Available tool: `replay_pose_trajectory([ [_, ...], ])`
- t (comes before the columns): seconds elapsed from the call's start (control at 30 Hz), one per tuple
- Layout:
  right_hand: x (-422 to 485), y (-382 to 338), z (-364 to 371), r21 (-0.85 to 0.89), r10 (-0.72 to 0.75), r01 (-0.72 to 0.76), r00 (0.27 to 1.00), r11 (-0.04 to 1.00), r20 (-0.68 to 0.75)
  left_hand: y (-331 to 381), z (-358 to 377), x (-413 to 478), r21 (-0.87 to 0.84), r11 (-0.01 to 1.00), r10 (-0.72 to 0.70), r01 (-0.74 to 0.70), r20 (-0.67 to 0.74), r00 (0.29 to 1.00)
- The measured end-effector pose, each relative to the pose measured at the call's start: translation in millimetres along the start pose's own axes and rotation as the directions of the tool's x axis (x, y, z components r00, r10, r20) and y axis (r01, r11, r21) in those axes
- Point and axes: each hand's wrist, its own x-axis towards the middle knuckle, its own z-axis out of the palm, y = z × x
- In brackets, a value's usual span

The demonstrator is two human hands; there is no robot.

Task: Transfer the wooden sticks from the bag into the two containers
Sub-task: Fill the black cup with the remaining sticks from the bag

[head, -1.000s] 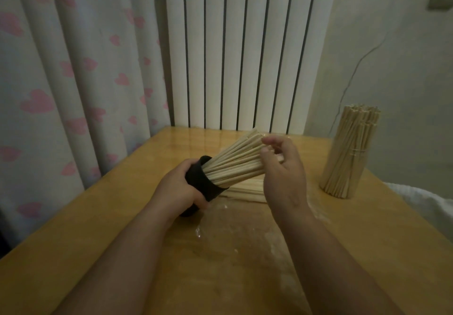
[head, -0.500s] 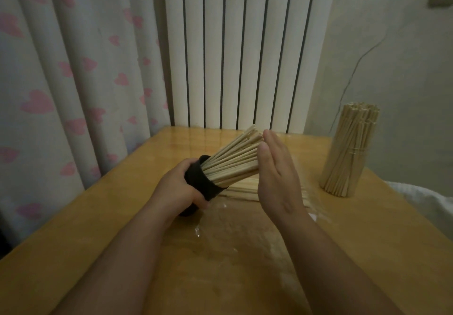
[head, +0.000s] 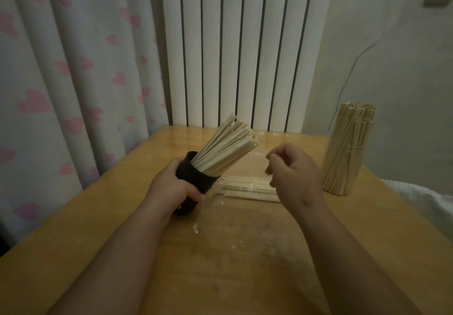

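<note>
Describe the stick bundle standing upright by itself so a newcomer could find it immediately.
On the wooden table, look to its far right edge by the plain wall. The upright bundle stands there, a thin band around its middle. Unlike the sticks in the black cup that the left hand grips, or the loose sticks lying flat, nothing touches it.

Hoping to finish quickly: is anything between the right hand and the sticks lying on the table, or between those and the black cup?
Nothing solid shows. The right hand hangs over the loose sticks; whether the clear bag covers them, I cannot tell. The black cup in the left hand tilts toward them, its mouth already crowded.
</note>
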Motion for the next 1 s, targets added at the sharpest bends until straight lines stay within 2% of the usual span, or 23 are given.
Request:
replay_pose_trajectory([
  [0.1,-1,-3,-2,-0.221,0.084,-0.022,0.957,0.975,0.277,0,0,0,-0.008,1.000,-0.008,0.007,-0.010,1.000],
  [0.17,-3,-2,2,-0.339,0.143,-0.006,0.913,0.941,0.382,0,0,0,-0.015,1.000,-0.010,0.010,-0.010,1.000],
  [0.27,-6,1,9,-0.453,0.182,0.040,0.881,0.890,0.436,0,-1,-1,-0.027,1.000,-0.011,0.011,-0.012,1.000],
  [0.47,-8,2,15,-0.538,0.216,0.112,0.833,0.835,0.509,4,0,-3,-0.019,1.000,-0.021,0.021,-0.001,1.000],
  [0.67,-12,18,31,-0.640,0.368,0.194,0.680,0.743,0.634,4,1,-2,-0.018,1.000,-0.021,0.021,-0.008,1.000],
  [0.73,-17,23,34,-0.646,0.368,0.190,0.689,0.739,0.624,3,1,-2,-0.018,1.000,-0.020,0.020,-0.009,1.000],
  [0.9,-6,51,40,-0.679,0.318,0.135,0.807,0.721,0.498,4,2,-3,-0.011,1.000,-0.019,0.019,-0.015,1.000],
  [1.0,0,61,41,-0.689,0.295,0.106,0.849,0.717,0.438,4,2,-2,-0.012,1.000,-0.022,0.022,-0.012,1.000],
])
